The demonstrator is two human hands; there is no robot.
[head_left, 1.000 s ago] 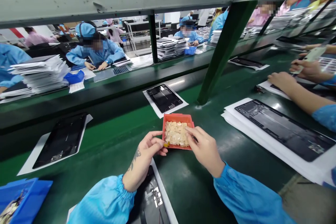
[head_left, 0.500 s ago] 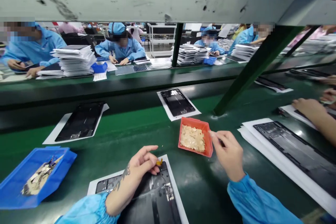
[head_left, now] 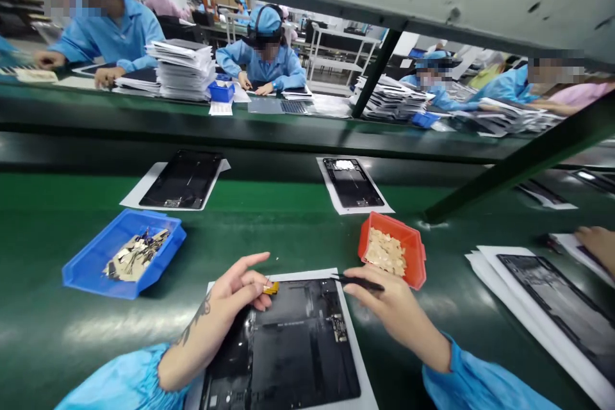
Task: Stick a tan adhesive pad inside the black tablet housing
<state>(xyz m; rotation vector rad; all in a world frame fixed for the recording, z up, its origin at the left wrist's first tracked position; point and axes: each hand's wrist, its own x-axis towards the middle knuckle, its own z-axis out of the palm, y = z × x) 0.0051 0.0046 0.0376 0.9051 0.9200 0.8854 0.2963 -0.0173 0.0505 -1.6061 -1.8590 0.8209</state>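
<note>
My left hand is closed in a pinch on a small orange-yellow flex cable, its index finger stretched out. It hovers over the upper left part of a black tablet housing, which lies on white paper in front of me. Black tweezers are in my right hand, pointing left, their tips near the housing's upper right corner. Whether the tips grip anything is too small to tell. Just behind my right hand stands a red bin of small tan pieces.
A blue bin with mixed scraps stands at left. Two more black housings lie on paper farther back, another at right. A slanted green post rises at right. Co-workers sit across the bench; another person's hand is at far right.
My right hand has moved from the red bin's right side to the housing's upper right corner, and the tweezers now show clearly. My left hand still holds the flex cable. The view has shifted.
</note>
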